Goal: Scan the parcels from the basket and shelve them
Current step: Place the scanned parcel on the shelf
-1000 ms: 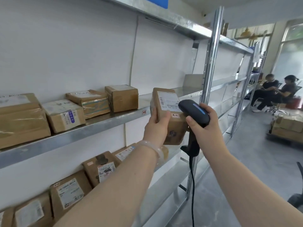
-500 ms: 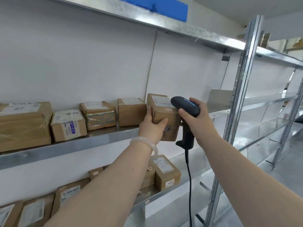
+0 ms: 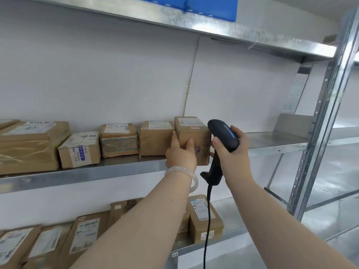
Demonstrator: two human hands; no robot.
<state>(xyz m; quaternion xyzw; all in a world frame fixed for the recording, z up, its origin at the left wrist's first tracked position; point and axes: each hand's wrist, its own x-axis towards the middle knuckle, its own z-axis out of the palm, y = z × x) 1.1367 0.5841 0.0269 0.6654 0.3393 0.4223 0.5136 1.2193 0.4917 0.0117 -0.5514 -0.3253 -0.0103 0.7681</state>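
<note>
The left hand (image 3: 180, 154) holds the brown parcel (image 3: 194, 136), thumb pressed to its front face and fingers wrapped round its left side. The parcel is at the right end of a row on the middle shelf (image 3: 97, 171), tight against the neighbouring box (image 3: 155, 140). Whether its full weight is on the metal cannot be told. Its top carries a white shipping label, too blurred to read, and a dark stamp marks the front. The right hand (image 3: 231, 154) has its fingers curled round a black scanner (image 3: 223, 134) just beside the parcel's right face, and a cable (image 3: 206, 220) hangs from the handle. Further left, the label on a taped box (image 3: 118, 140) shows a code starting 5028. The lower shelf (image 3: 229, 241) holds more labelled boxes. Above, a blue sign (image 3: 194, 6) sits on the top shelf (image 3: 233, 30). A steel post (image 3: 326, 113) stands at the right, and white wall panels (image 3: 97, 74) back the unit.
</note>
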